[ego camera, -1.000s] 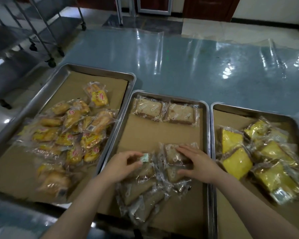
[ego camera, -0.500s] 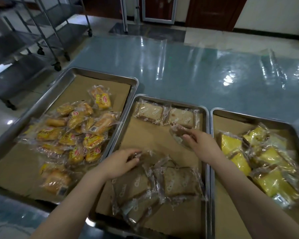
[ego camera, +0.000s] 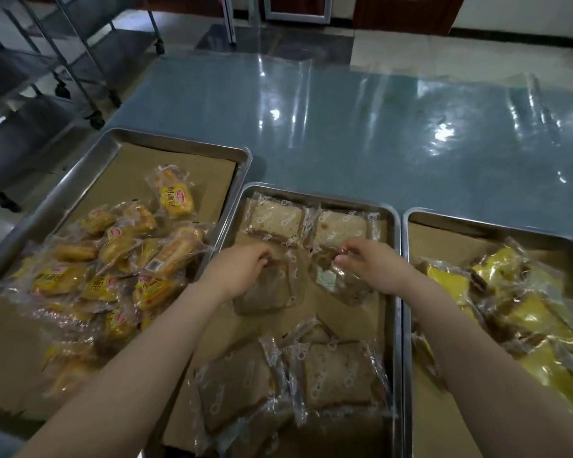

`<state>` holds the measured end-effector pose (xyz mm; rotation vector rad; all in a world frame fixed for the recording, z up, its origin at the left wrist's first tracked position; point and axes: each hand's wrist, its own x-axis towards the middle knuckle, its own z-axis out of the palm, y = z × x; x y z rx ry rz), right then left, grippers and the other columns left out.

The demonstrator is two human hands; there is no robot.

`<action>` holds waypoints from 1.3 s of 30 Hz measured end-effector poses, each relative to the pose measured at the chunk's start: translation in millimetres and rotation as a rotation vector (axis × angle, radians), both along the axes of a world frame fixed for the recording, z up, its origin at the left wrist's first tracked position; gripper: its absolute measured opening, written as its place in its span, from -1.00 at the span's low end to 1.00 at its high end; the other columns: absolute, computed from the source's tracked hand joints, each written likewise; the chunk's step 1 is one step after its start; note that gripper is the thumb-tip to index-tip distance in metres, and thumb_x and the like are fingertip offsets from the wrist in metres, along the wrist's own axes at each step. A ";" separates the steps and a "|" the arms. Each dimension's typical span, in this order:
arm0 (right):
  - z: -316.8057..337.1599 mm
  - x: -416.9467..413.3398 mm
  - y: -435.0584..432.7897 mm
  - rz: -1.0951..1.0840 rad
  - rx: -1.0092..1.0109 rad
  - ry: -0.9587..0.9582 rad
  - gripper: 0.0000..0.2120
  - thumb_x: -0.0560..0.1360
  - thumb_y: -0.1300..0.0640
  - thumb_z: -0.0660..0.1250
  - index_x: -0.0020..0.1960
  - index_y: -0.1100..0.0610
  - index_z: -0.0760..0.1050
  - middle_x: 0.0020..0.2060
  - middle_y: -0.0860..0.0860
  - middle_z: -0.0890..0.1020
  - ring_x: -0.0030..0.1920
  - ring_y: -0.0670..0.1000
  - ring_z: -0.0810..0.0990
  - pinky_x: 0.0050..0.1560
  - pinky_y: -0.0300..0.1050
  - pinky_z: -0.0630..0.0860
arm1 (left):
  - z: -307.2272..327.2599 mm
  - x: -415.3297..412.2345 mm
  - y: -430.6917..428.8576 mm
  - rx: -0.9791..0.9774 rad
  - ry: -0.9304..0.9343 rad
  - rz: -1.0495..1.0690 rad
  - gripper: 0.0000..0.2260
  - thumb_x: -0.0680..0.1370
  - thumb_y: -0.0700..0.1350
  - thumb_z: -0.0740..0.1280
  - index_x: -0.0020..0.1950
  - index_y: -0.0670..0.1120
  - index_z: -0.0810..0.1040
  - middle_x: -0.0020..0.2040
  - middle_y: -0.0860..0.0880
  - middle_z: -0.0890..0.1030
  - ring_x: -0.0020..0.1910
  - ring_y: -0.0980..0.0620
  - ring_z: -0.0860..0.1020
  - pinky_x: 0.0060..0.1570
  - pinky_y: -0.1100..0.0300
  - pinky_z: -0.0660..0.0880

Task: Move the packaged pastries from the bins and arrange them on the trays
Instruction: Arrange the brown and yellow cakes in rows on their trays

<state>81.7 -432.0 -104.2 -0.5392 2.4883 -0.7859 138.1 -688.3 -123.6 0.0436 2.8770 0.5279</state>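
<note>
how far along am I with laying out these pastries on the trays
Early. Done: two brown packs sit side by side at the middle tray's far end. In hand: left hand and right hand each set a pack below them. Left: the near brown pile, orange pile and yellow pile.

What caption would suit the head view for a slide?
Both hands, left hand and right hand, each set a wrapped cake in the middle tray.
</note>
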 end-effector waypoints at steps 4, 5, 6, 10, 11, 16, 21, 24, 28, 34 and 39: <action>3.0 7.5 4.8 -0.181 -0.070 0.167 -0.82 0.54 -0.12 0.26 0.10 -0.11 0.40 -0.08 -0.10 0.60 -0.14 -0.07 0.56 -0.27 -0.20 0.44 | -7.3 15.4 3.3 -0.015 0.278 0.047 -0.59 0.52 -0.16 0.32 0.36 -0.04 0.38 0.27 -0.05 0.48 0.20 -0.08 0.47 0.16 0.04 0.43; 2.0 13.6 5.9 -0.179 -0.064 0.225 -0.79 0.53 -0.12 0.27 0.13 -0.13 0.39 -0.04 -0.10 0.62 -0.10 -0.03 0.59 -0.20 -0.15 0.49 | -7.7 20.3 4.2 -0.015 0.331 0.028 -0.62 0.50 -0.20 0.33 0.31 -0.07 0.44 0.22 -0.07 0.51 0.16 -0.10 0.48 0.12 0.03 0.44; -0.9 21.5 6.8 -0.150 -0.042 0.269 -0.76 0.52 -0.11 0.28 0.17 -0.15 0.37 0.03 -0.09 0.63 -0.04 0.00 0.60 -0.10 -0.08 0.54 | -9.1 26.4 6.2 -0.021 0.360 0.011 -0.66 0.48 -0.23 0.34 0.26 -0.10 0.49 0.16 -0.08 0.53 0.10 -0.12 0.50 0.07 0.02 0.45; -25.6 56.6 3.2 0.124 0.175 0.207 -0.57 0.52 -0.18 0.25 0.36 -0.17 0.33 0.42 -0.05 0.36 0.41 0.03 0.30 0.39 0.02 0.28 | -28.1 51.7 20.2 -0.081 0.265 0.004 -0.57 0.51 -0.13 0.30 0.38 -0.02 0.39 0.27 -0.10 0.47 0.24 -0.16 0.42 0.22 -0.04 0.36; -33.8 63.5 2.4 0.169 0.212 0.179 -0.54 0.53 -0.20 0.21 0.41 -0.17 0.29 0.50 -0.06 0.22 0.50 0.01 0.11 0.46 0.02 0.13 | -36.1 57.1 23.7 -0.118 0.190 0.001 -0.51 0.55 -0.04 0.25 0.47 0.05 0.25 0.40 -0.10 0.35 0.37 -0.16 0.31 0.35 -0.06 0.23; -56.6 82.8 -9.0 0.263 0.292 0.294 -0.44 0.59 -0.18 0.08 0.52 -0.22 -0.04 0.52 -0.08 -0.25 0.47 0.06 -0.43 0.48 0.10 -0.28 | -71.9 69.8 31.6 -0.233 -0.019 -0.043 -0.41 0.53 0.30 -0.13 0.42 0.26 -0.43 0.47 -0.13 -0.39 0.42 -0.15 -0.45 0.32 -0.04 -0.44; -60.7 72.5 -11.6 0.219 0.267 0.212 -0.47 0.56 -0.22 0.11 0.49 -0.26 0.06 0.53 -0.05 -0.19 0.44 0.07 -0.42 0.46 0.09 -0.31 | -69.3 42.7 6.0 -0.277 -0.018 -0.206 -0.42 0.51 0.34 -0.15 0.38 0.31 -0.45 0.45 -0.10 -0.45 0.36 -0.09 -0.55 0.28 0.01 -0.52; -62.7 67.5 -9.0 0.152 0.281 0.232 -0.56 0.55 -0.20 0.15 0.41 -0.22 0.22 0.55 0.01 -0.11 0.45 0.06 -0.38 0.42 0.06 -0.37 | -65.3 32.3 -4.8 -0.273 -0.009 -0.254 -0.44 0.56 0.28 -0.06 0.42 0.33 -0.35 0.48 -0.06 -0.40 0.41 -0.08 -0.48 0.29 0.02 -0.51; -66.4 64.7 -20.8 0.155 0.318 0.235 -0.45 0.54 -0.24 0.13 0.48 -0.24 0.05 0.54 -0.02 -0.19 0.46 0.15 -0.41 0.41 0.22 -0.38 | -66.1 35.4 -0.1 -0.235 0.003 -0.211 -0.45 0.55 0.29 -0.06 0.42 0.34 -0.31 0.49 -0.05 -0.37 0.42 -0.08 -0.45 0.30 0.00 -0.49; -67.6 61.3 -26.8 0.061 0.236 0.247 -0.46 0.55 -0.21 0.12 0.49 -0.23 0.07 0.54 -0.04 -0.16 0.47 0.12 -0.40 0.38 0.19 -0.41 | -58.6 37.2 9.7 0.039 0.044 -0.038 -0.57 0.56 0.23 -0.03 0.42 0.35 -0.03 0.53 0.06 -0.19 0.46 0.06 -0.34 0.37 0.07 -0.39; -66.5 29.0 -39.4 -0.140 0.248 0.410 -0.43 0.58 -0.18 0.06 0.53 -0.09 -0.02 0.53 -0.02 -0.14 0.49 0.05 -0.34 0.43 0.11 -0.30 | -57.0 4.7 25.6 -0.082 0.072 0.082 -0.41 0.51 0.29 -0.01 0.48 0.25 -0.18 0.51 0.03 -0.28 0.46 0.00 -0.35 0.38 -0.06 -0.36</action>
